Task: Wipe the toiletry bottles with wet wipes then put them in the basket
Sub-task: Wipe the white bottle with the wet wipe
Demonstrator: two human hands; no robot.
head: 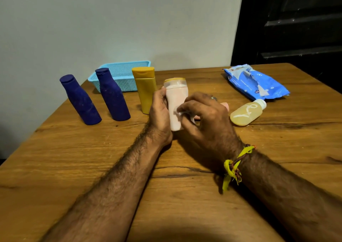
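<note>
While the left hand (160, 110) grips the pink bottle (176, 101) upright at frame centre to steady it, the right hand (205, 115) fingers pinch a wet wipe (180, 113) against its side. The basket (122, 75) waits upper left. The wipes pack (257, 82) lettering is unreadable.

On the table (92, 167), the basket (121, 75) stands behind three upright bottles (112, 95), wipes pack (256, 82) far right.

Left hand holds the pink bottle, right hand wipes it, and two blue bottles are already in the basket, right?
Not quite. The head view shows the two blue bottles standing on the table beside the basket, not in it. The rest holds.
</note>
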